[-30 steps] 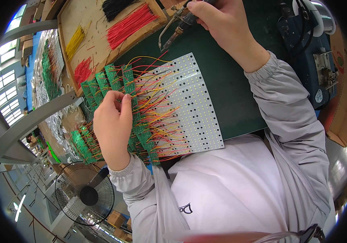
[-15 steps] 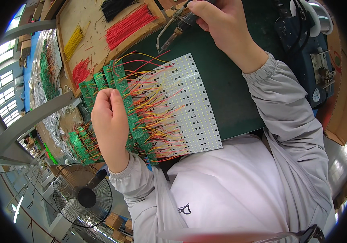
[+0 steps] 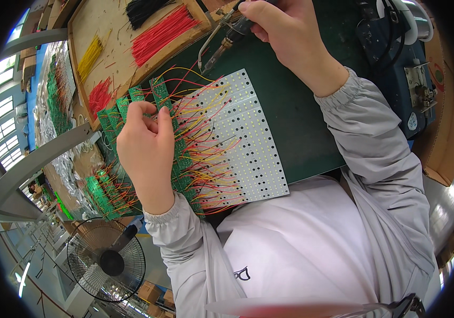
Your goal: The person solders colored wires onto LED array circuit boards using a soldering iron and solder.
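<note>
Left hand [image 3: 144, 153] has slid down the green boards [image 3: 176, 153], fingers now curled, pinching at the wires [image 3: 205, 143]; right hand [image 3: 285, 32] keeps gripping the iron [image 3: 227, 40] above the white strips [image 3: 243, 143], so joints go unsoldered.

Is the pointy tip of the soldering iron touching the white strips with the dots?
Apart. In the head view the soldering iron in the right hand has its tip over bare green mat, short of the white strips.

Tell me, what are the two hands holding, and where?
The right hand grips a soldering iron by its handle. The left hand rests fingertips on the green boards; no clear grasp shows.
</note>
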Motion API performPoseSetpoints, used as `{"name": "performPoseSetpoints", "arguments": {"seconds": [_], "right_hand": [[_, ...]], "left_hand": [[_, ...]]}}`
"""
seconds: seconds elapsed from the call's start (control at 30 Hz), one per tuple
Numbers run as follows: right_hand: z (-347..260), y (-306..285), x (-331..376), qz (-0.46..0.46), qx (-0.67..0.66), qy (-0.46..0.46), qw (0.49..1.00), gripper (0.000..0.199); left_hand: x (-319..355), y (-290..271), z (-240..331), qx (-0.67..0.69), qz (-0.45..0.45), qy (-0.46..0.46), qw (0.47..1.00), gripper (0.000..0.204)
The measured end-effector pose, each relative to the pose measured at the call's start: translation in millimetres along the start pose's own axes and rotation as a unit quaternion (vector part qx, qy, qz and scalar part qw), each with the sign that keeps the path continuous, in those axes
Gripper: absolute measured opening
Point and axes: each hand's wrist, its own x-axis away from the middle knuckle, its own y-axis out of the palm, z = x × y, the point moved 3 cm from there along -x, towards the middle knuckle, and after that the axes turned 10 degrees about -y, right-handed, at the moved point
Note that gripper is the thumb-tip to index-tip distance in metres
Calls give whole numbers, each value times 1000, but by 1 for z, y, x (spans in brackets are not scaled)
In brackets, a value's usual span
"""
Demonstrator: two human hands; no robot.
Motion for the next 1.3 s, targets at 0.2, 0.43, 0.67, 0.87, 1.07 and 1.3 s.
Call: {"name": "performPoseSetpoints", "arguments": {"seconds": [0.2,0.43,0.67,0.87,1.07,1.3], "right_hand": [[6,-1,-1,-24,-15,-28,999,6],[-3,2,2,-6,-32,-22,999,6],[-2,3,1,-9,-11,0,1000,7],[-8,1,0,13,-22,17,1000,6],[-4,1,0,4,-15,12,1000,6],[-5,-2,0,2,-15,17,1000,5]], "left_hand": [[-19,10,7,-7,35,164,986,15],[-21,11,12,32,36,226,973,10],[-22,16,18,-30,53,258,964,11],[-23,11,11,20,52,236,970,11],[-24,8,0,72,64,222,970,15],[-27,5,-2,116,13,250,961,16]]}}
